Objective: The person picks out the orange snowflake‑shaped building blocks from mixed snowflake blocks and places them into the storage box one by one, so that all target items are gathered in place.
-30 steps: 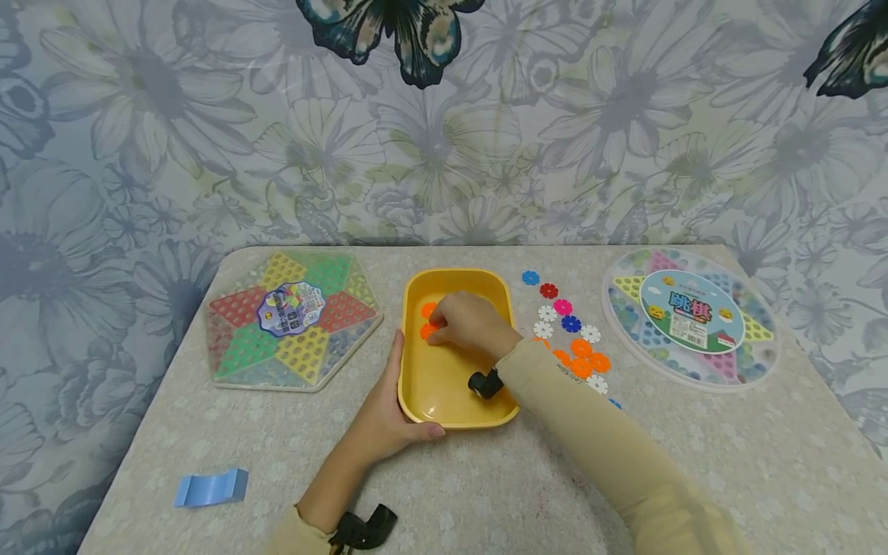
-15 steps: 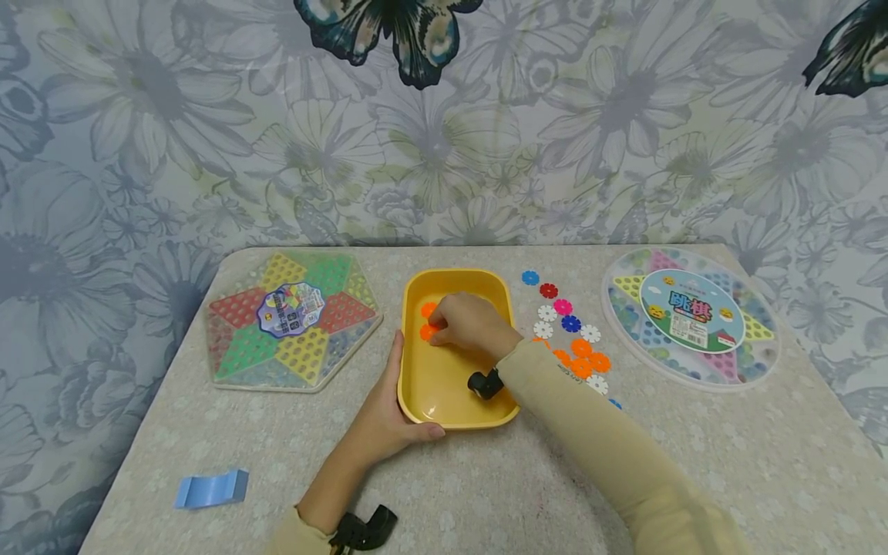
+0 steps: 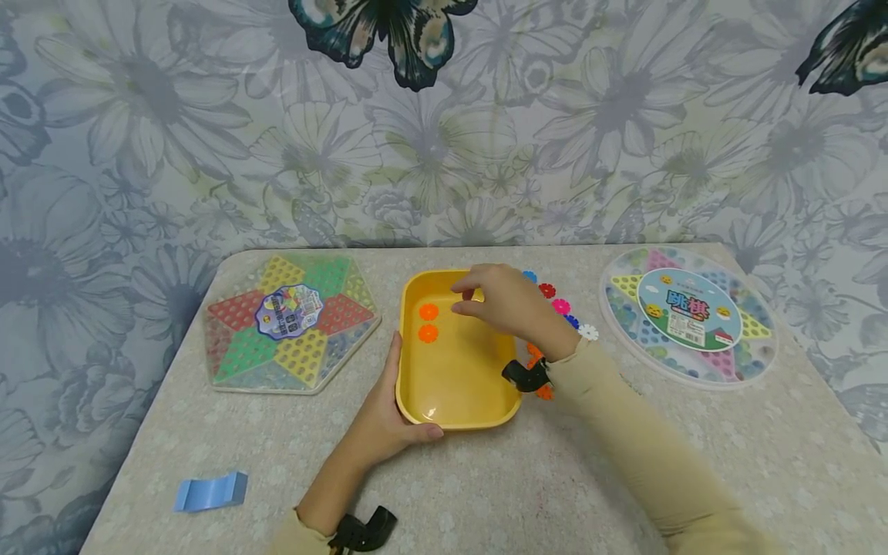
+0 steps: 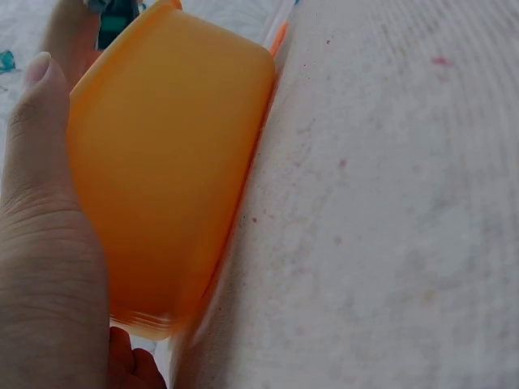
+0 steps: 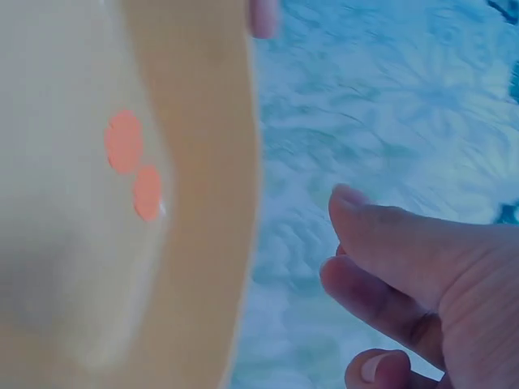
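Observation:
My left hand (image 3: 383, 412) holds a yellow plastic tray (image 3: 458, 408) at its near left corner, the thumb along the front rim and the fingers along the left side. In the left wrist view the thumb lies beside the tray's orange-looking outer wall (image 4: 178, 146). Two orange notched discs (image 3: 428, 322) lie flat on the tray floor near the left wall, one behind the other. Above the tray's far right part hovers my right hand (image 3: 513, 308), thumb and forefinger apart with nothing between them. The right wrist view shows the same bare fingers (image 5: 397, 243) apart from the tray wall.
Notched discs in blue, red, pink (image 3: 561, 306), white and orange lie right of the tray, partly hidden by my right arm. A hexagonal Chinese checkers set (image 3: 291, 324) lies left, a round one (image 3: 690, 316) right. A light blue plastic piece (image 3: 211, 492) sits front left.
My right hand has risen from the tray floor and moved right, uncovering the two orange discs. Its forearm now hides more of the loose discs. My left hand stays on the tray.

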Demonstrator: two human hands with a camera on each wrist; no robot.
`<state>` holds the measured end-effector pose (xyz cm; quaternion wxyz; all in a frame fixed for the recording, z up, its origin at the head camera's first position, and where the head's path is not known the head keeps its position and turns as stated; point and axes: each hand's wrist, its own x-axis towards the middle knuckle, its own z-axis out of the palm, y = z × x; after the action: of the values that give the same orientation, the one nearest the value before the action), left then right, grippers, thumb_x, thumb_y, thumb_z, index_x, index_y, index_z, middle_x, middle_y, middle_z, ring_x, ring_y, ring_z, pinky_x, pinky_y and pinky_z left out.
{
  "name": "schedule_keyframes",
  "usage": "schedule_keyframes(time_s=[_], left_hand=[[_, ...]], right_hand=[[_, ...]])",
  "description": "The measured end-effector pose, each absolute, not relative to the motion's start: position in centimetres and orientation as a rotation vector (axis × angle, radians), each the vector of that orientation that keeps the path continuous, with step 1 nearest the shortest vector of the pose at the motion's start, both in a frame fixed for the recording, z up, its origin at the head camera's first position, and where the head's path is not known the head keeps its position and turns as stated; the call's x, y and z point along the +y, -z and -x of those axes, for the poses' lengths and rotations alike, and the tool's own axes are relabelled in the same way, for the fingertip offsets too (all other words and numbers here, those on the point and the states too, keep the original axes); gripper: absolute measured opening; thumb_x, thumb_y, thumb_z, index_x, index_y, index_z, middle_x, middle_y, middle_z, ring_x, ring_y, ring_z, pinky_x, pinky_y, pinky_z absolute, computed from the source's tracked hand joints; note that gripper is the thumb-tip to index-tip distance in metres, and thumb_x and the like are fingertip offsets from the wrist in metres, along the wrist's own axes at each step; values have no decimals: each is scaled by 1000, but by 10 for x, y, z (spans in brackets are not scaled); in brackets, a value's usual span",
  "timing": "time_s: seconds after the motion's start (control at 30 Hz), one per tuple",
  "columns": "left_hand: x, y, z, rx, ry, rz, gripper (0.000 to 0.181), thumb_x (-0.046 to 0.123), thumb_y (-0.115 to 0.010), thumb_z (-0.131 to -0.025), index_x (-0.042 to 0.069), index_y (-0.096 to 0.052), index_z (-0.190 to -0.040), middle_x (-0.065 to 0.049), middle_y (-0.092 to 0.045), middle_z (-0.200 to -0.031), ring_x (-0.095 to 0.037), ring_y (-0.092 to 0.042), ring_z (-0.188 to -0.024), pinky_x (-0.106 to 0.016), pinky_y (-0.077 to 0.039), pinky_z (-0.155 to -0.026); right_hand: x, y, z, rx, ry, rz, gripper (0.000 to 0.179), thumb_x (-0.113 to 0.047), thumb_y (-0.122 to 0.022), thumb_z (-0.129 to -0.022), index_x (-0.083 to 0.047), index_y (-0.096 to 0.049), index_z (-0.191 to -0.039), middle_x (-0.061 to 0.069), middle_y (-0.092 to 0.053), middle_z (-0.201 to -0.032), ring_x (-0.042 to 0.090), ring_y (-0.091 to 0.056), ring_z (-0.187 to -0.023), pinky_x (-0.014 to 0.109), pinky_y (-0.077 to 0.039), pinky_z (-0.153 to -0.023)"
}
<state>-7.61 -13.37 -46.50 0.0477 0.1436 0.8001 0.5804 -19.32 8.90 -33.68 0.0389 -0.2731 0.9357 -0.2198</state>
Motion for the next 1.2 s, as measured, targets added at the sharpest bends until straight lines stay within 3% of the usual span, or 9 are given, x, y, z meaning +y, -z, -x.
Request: schedule_keyframes(time_s=[0.27,0.57,0.73,0.97,1.2], left_hand=[[-135,465,75,2463,-1771,-425,142,44,-94,-62,37,11,-158,2,-6,-168,-23,-25,-150,-22,-24,-116],[-136,465,74,2463,-1782,-436,143,44,-94,-61,38,11,-157,0,-7,-168,-23,-28,-149,-18,-25,-114],[-135,466,75,2471,-1776,-454,142,45,-94,-62,37,11,-158,-2,-7,-168,-25,-27,-149,-17,-25,-114],[-135,466,75,2467,-1765,-430,143,44,-94,-61,39,11,-157,3,-6,-168,-21,-25,-150,-23,-25,-116],[-133,466,76,2449,-1783,-462,142,44,-94,-62,38,12,-157,2,-6,-168,-23,-26,-150,-17,-24,-114]], right_hand=[[137,322,178,2984,775,755,31,-31,-71,-93,-16,-73,-120,-4,-69,-101,18,-53,-77,32,-46,-69],[177,353,167,2977,713,570,31,-28,-71,-93,-16,-71,-121,-1,-70,-104,19,-59,-80,35,-49,-72],[190,378,164,2897,639,510,31,-23,-72,-92,-13,-71,-121,3,-71,-104,22,-62,-90,41,-54,-81],[200,401,167,2750,597,511,34,-20,-68,-95,-13,-67,-128,3,-68,-104,18,-58,-86,36,-53,-80],[205,413,170,2718,571,526,36,-18,-69,-93,-13,-67,-130,7,-69,-120,19,-59,-94,41,-53,-88]])
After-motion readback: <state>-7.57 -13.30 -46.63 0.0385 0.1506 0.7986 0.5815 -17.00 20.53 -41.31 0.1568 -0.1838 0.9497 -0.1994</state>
